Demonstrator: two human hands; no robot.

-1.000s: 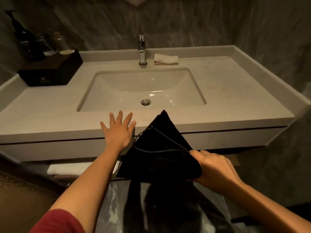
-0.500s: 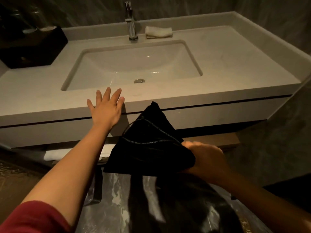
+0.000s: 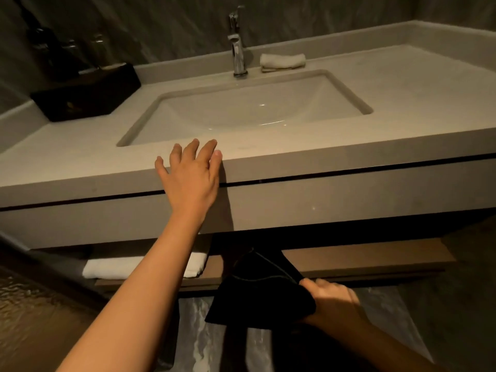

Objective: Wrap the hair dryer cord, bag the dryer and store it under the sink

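- Dim marble-walled bathroom is being viewed from a crouch; pale stone vanity counter [image 3: 375, 146] w/ rectangular white basin [image 3: 241, 111] is sitting above a brown wooden shelf [image 3: 362, 260].
- Left hand [image 3: 190, 178] is being braced on the counter edge, fingers spread wide, nothing held.
- Black drawstring cloth bag [image 3: 257, 294], presumably w/ dryer inside, is being gripped at its corner by right hand [image 3: 332, 302], fingers closed round fabric, just in front of the shelf.
- Step judged: bag is being lowered to the shelf; it should be slid in beside folded white towel [image 3: 139, 267], cord kept tucked.
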